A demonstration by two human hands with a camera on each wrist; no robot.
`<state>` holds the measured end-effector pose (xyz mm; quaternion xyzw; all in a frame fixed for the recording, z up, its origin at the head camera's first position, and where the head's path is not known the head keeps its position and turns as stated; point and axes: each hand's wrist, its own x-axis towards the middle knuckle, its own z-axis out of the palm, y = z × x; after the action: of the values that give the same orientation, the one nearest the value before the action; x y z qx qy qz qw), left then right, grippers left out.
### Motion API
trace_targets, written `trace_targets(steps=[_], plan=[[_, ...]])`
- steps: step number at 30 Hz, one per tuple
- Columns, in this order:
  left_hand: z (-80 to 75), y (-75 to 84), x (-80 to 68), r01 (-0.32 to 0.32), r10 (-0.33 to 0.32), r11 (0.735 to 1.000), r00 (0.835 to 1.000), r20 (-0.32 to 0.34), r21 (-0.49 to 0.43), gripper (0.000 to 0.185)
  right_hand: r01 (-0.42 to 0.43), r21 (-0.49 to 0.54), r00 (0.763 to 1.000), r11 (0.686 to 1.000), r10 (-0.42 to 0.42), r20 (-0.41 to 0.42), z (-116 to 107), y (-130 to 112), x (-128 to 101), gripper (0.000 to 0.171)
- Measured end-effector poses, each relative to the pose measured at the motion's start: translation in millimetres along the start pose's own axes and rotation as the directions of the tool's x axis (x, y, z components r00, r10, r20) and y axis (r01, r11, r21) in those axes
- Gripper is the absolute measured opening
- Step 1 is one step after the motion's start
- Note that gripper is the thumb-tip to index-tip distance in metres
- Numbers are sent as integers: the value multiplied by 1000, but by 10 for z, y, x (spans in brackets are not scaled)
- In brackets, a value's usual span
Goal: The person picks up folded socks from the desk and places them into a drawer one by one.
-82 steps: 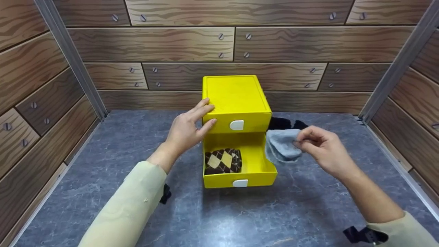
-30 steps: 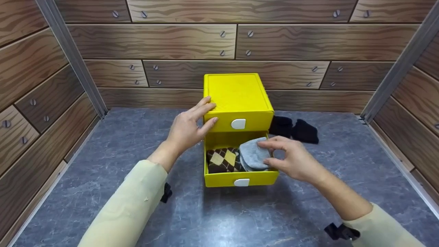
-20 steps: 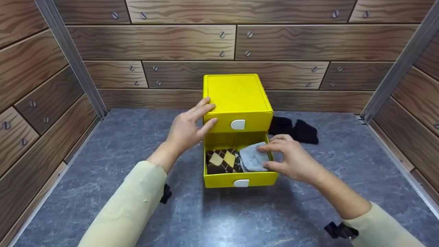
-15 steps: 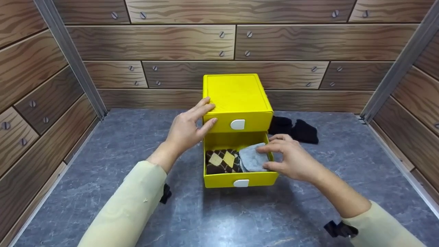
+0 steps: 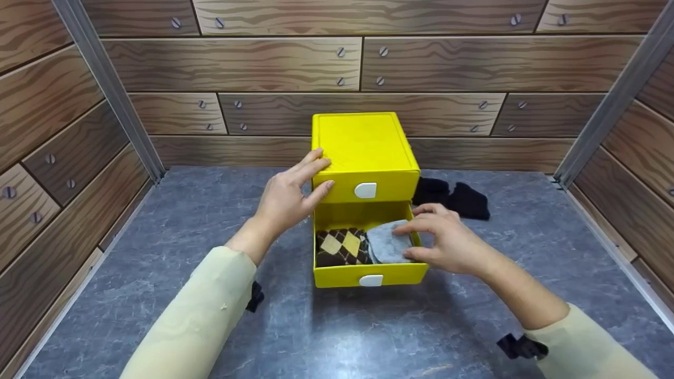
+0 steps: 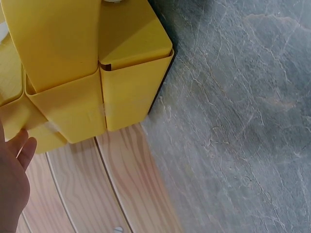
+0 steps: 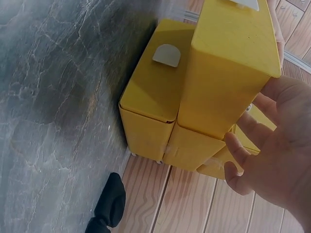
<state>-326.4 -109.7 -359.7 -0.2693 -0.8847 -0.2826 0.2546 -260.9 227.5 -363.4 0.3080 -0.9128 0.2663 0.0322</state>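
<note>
Sock [image 5: 388, 243], grey, judged soft and light, is pinched at its right edge by the right hand [image 5: 447, 242] inside the open drawer [image 5: 368, 273], while the cabinet [image 5: 363, 152] is steadied by the flat left hand [image 5: 287, 197].

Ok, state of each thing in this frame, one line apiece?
upper drawer: closed.
lower drawer: pulled open.
argyle socks: in lower drawer, left.
grey sock: in lower drawer, right.
black socks: on tabletop.
left hand: rests on cabinet.
right hand: holds grey sock.

A staged recording booth; printed wood-plank walls [image 5: 237, 66], metal corner posts [image 5: 108, 87], grey marbled tabletop [image 5: 368, 326].
</note>
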Motion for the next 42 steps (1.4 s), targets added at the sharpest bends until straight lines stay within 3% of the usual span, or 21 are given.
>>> trace_targets(steps=[11,14,18,25,36,42], plan=[[23,13,-27,7,-7,1000,1000,12,-3,53,4,0,999,1000,-4,-35,13,23,-95,45],[31,11,-19,7,-7,1000,1000,14,0,53,60,-17,994,998,-62,-91,-12,41,-117,48],[33,5,-10,4,-4,1000,1000,11,-3,53,132,-24,969,991,-134,-206,-66,33,-155,48],[19,7,0,3,-3,1000,1000,13,8,54,133,69,945,989,-106,-309,-144,-150,-300,50],[-14,13,5,22,-22,1000,1000,10,0,53,295,182,901,938,-209,-379,-107,-528,-449,54],[-8,20,9,13,-13,1000,1000,6,0,53,353,251,903,901,-259,-343,60,-609,-515,52]])
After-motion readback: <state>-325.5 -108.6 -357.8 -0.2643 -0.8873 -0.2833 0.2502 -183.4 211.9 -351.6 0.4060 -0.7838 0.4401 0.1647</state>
